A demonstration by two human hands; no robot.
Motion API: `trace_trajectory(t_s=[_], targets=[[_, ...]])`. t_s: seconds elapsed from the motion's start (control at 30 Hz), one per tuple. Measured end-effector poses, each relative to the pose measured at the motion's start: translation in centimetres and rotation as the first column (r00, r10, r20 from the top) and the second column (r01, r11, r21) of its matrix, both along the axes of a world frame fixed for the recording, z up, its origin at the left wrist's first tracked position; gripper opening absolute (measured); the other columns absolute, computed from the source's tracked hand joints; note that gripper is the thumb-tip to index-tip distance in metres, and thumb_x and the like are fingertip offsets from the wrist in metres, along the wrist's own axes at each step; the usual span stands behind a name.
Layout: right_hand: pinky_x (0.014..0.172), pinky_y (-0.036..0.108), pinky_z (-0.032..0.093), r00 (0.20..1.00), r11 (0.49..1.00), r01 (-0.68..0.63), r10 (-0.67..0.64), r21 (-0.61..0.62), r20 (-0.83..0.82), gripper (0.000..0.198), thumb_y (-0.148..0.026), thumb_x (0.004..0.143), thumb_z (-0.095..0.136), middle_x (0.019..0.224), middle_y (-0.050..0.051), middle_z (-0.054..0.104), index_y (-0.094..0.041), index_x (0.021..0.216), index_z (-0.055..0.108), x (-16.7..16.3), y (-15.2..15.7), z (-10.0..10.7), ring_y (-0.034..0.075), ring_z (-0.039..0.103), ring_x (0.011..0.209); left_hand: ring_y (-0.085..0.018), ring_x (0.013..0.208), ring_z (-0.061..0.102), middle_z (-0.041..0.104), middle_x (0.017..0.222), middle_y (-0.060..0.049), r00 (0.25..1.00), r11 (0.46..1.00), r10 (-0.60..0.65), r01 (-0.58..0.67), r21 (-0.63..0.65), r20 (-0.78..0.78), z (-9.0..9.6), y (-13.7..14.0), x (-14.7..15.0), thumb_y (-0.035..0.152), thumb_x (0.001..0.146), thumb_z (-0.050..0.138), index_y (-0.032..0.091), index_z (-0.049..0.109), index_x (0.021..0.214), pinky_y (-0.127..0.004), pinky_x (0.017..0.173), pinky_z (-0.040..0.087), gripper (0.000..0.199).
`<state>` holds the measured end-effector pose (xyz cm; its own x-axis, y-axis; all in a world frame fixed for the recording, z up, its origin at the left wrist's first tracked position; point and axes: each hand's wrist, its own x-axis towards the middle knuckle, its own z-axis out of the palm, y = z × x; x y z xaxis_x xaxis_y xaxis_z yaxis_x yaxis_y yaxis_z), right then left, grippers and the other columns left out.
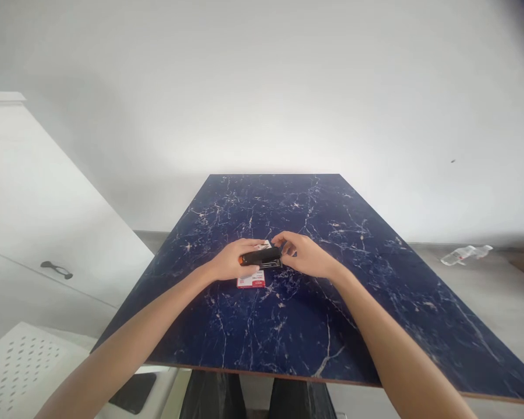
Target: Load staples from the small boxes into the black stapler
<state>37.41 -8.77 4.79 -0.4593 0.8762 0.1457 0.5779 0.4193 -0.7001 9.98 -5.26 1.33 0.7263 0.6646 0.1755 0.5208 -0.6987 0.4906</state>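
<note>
A black stapler [268,255] with an orange patch at its left end lies sideways over the middle of the table. Wrapped round its left part is my left hand [232,260], fingers along the far side and thumb along the near side. My right hand [304,254] has its fingers curled in, with the thumb and fingertips at the stapler's right end. Just below the stapler, a small white and red box [251,281] rests on the tabletop, partly covered by my left hand. A bit of something white [265,245] shows behind the stapler.
The table [262,337] has a dark blue marbled top and meets a pale wall at its far edge. On the left stand a white cabinet [48,203] and a perforated white seat [21,366]. A clear plastic bottle [465,254] lies on the floor at the right.
</note>
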Motion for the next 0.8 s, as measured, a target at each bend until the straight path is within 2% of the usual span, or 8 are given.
trace_trajectory(t_s=[0.1, 0.2, 0.3, 0.4, 0.47, 0.53, 0.63, 0.8], targets=[[0.07, 0.03, 0.05, 0.988, 0.976, -0.13, 0.142, -0.175, 0.063, 0.036, -0.028, 0.08, 0.074, 0.096, 0.004, 0.073, -0.022, 0.114, 0.065, 1.1, -0.1, 0.0, 0.02, 0.067, 0.08, -0.042, 0.152, 0.027, 0.03, 0.168, -0.009, 0.995, 0.998, 0.044, -0.04, 0.053, -0.086, 0.1, -0.8, 1.2, 0.063, 0.094, 0.057, 0.032, 0.047, 0.153, -0.063, 0.12, 0.027, 0.068], [0.064, 0.03, 0.046, 0.99, 0.994, -0.031, 0.045, -0.101, 0.137, 0.017, -0.031, 0.083, 0.071, 0.083, 0.003, 0.071, -0.02, 0.095, 0.066, 0.8, 0.0, -0.9, 0.02, 0.064, 0.072, -0.044, 0.155, 0.013, 0.017, 0.172, -0.009, 0.983, 0.994, 0.104, -0.1, 0.037, -0.153, 0.3, -0.9, 1.1, 0.07, 0.094, 0.051, 0.032, 0.03, 0.162, -0.066, 0.121, 0.021, 0.08], [0.066, 0.03, 0.047, 0.989, 0.998, 0.004, 0.005, -0.065, 0.145, 0.012, -0.032, 0.084, 0.069, 0.083, 0.003, 0.072, -0.02, 0.083, 0.066, 0.7, 0.2, -1.2, 0.02, 0.065, 0.074, -0.043, 0.156, 0.011, 0.015, 0.172, -0.009, 0.979, 0.994, 0.108, -0.106, 0.023, -0.174, 0.5, -0.8, 0.6, 0.071, 0.095, 0.048, 0.032, 0.023, 0.164, -0.064, 0.121, 0.021, 0.083], [0.073, 0.033, 0.052, 0.99, 0.99, -0.015, 0.034, -0.14, 0.136, 0.012, -0.033, 0.085, 0.069, 0.09, 0.003, 0.076, -0.023, 0.09, 0.072, 2.2, 0.5, -0.5, 0.021, 0.069, 0.081, -0.042, 0.154, 0.022, 0.024, 0.17, -0.013, 0.984, 0.991, 0.115, -0.103, 0.089, -0.139, 1.3, -1.1, -0.4, 0.067, 0.094, 0.053, 0.027, 0.032, 0.161, -0.058, 0.118, 0.032, 0.081], [0.077, 0.035, 0.056, 0.984, 0.981, -0.01, 0.043, -0.192, 0.172, 0.021, -0.036, 0.086, 0.069, 0.099, 0.004, 0.078, -0.025, 0.102, 0.075, 3.7, 0.7, 0.2, 0.022, 0.071, 0.086, -0.038, 0.142, 0.043, 0.047, 0.156, -0.016, 0.988, 0.984, 0.102, -0.083, 0.157, -0.116, 2.3, -1.6, -1.4, 0.06, 0.094, 0.058, 0.021, 0.052, 0.148, -0.05, 0.108, 0.043, 0.067], [0.079, 0.038, 0.057, 0.979, 0.981, 0.02, 0.02, -0.192, 0.203, 0.031, -0.04, 0.086, 0.07, 0.11, 0.006, 0.077, -0.027, 0.114, 0.074, 5.0, 0.8, 0.8, 0.024, 0.072, 0.092, -0.028, 0.11, 0.065, 0.071, 0.12, -0.013, 0.991, 0.981, 0.057, -0.033, 0.192, -0.123, 3.3, -2.3, -2.4, 0.051, 0.095, 0.06, 0.019, 0.071, 0.119, -0.038, 0.089, 0.051, 0.042], [0.08, 0.041, 0.058, 0.974, 0.99, 0.136, -0.125, -0.045, 0.187, 0.035, -0.047, 0.091, 0.065, 0.111, 0.007, 0.076, -0.026, 0.117, 0.073, 5.9, 0.7, 1.5, 0.026, 0.071, 0.095, -0.017, 0.067, 0.064, 0.069, 0.074, -0.003, 0.976, 0.985, 0.003, 0.034, 0.169, -0.216, 4.3, -3.4, -2.9, 0.05, 0.093, 0.062, 0.02, 0.075, 0.092, -0.029, 0.062, 0.044, 0.032], [0.073, 0.037, 0.058, 0.983, 0.984, 0.172, -0.174, 0.046, 0.051, 0.03, -0.048, 0.095, 0.061, 0.099, 0.007, 0.077, -0.025, 0.107, 0.075, 4.3, -0.8, 2.9, 0.023, 0.07, 0.084, -0.013, 0.055, 0.059, 0.067, 0.067, 0.001, 0.946, 0.988, -0.015, 0.064, 0.139, -0.325, 4.1, -4.5, -1.8, 0.048, 0.09, 0.066, 0.02, 0.073, 0.079, -0.027, 0.052, 0.034, 0.031]])
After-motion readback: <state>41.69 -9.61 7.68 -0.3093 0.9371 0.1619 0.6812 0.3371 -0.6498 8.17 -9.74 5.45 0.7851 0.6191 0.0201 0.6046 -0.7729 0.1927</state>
